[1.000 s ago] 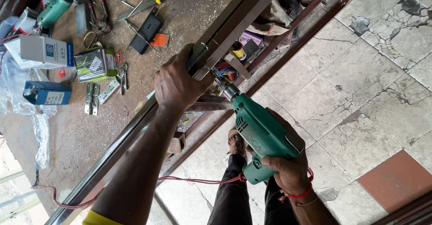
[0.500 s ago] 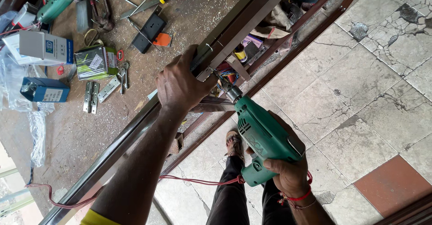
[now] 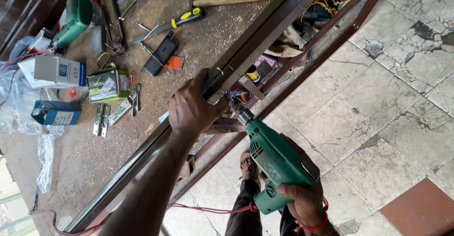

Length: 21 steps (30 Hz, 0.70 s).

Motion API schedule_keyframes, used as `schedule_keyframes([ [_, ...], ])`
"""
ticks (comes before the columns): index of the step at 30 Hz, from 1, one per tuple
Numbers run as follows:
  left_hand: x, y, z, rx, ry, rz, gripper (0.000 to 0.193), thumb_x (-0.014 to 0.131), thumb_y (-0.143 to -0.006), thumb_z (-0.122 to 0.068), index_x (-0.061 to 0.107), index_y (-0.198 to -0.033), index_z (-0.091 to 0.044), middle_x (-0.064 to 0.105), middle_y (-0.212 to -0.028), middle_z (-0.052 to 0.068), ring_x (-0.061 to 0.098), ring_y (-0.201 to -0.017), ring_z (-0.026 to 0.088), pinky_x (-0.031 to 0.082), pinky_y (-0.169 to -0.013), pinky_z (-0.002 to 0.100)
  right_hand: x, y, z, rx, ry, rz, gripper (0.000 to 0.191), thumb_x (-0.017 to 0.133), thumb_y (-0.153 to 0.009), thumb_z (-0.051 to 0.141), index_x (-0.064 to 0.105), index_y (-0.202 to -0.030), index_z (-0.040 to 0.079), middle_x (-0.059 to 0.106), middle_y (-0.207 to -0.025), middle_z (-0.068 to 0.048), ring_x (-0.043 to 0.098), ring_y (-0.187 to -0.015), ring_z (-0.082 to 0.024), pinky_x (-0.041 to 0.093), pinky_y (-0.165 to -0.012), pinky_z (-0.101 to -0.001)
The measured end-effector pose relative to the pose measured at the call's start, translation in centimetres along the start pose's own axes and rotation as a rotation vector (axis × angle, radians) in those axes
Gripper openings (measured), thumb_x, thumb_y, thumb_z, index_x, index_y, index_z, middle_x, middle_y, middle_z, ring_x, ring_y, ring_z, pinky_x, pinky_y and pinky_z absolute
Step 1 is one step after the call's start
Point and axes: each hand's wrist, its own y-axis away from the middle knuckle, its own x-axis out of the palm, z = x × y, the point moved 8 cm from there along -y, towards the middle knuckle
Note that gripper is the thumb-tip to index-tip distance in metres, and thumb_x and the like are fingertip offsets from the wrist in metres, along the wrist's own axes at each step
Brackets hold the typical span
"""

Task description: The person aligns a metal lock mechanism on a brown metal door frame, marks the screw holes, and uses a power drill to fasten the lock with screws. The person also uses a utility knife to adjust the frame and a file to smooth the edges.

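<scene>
Left hand [image 3: 191, 111] clamps long dark-brown metal frame bar [image 3: 265, 33]; right hand [image 3: 302, 200] closed on green electric drill [image 3: 274, 163].
Drill chuck just right of left grip, tip at bar edge. Red cord [image 3: 208, 210] runs below drill. Silver hinges [image 3: 111, 115] and yellow-handled screwdriver [image 3: 184, 18] on dusty desk [image 3: 85, 160], well left of left grip.

green drill [image 3: 276, 163], brown frame [image 3: 255, 42], red cord [image 3: 208, 210]

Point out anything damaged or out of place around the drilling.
The floor tiles are cracked and chipped, worst at upper right. Sawdust litters the workbench, with hinges and tools scattered loose. The left hand steadies the frame; the right hand holds the green drill.
</scene>
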Motion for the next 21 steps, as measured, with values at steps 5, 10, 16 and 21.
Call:
schedule_keyframes([
  [5, 0.2, 0.0, 0.1, -0.033, 0.025, 0.038, 0.076, 0.087, -0.071, -0.036, 0.062, -0.138, -0.012, 0.079, -0.106, 0.013, 0.075, -0.067, 0.021, 0.062, -0.055, 0.035, 0.4, -0.2, 0.7, 0.072, 0.133, -0.072, 0.107, 0.070, -0.051, 0.006, 0.041, -0.153, -0.006, 0.068, -0.126, -0.029, 0.073, -0.104, -0.040, 0.063, -0.090, -0.0522],
  [10, 0.2, -0.3, 0.1, -0.055, 0.048, 0.048, 0.078, 0.086, -0.072, -0.034, 0.059, -0.141, -0.012, 0.077, -0.108, 0.014, 0.075, -0.067, 0.020, 0.062, -0.050, 0.034, 0.8, -0.3, 1.5, 0.084, 0.360, -0.065, 0.112, 0.070, -0.046, 0.009, 0.045, -0.154, -0.004, 0.072, -0.122, -0.030, 0.077, -0.090, -0.040, 0.064, -0.083, -0.0487],
  [16, -0.3, -0.2, -0.3, -0.041, 0.022, 0.055, 0.076, 0.085, -0.073, -0.033, 0.060, -0.141, -0.011, 0.078, -0.104, 0.014, 0.075, -0.067, 0.020, 0.062, -0.051, 0.035, 0.8, -0.7, 1.4, 0.062, 0.123, -0.057, 0.110, 0.075, -0.049, 0.008, 0.041, -0.152, -0.007, 0.066, -0.128, -0.030, 0.074, -0.101, -0.041, 0.065, -0.080, -0.0550],
  [21, -0.5, -0.2, -0.6, -0.035, -0.022, 0.041, 0.078, 0.087, -0.069, -0.033, 0.062, -0.139, -0.010, 0.078, -0.098, 0.014, 0.075, -0.066, 0.021, 0.062, -0.056, 0.037, -0.6, -0.7, 0.7, 0.170, 0.027, -0.038, 0.109, 0.075, -0.054, 0.005, 0.038, -0.156, -0.005, 0.066, -0.127, -0.031, 0.071, -0.106, -0.043, 0.056, -0.095, -0.0521],
])
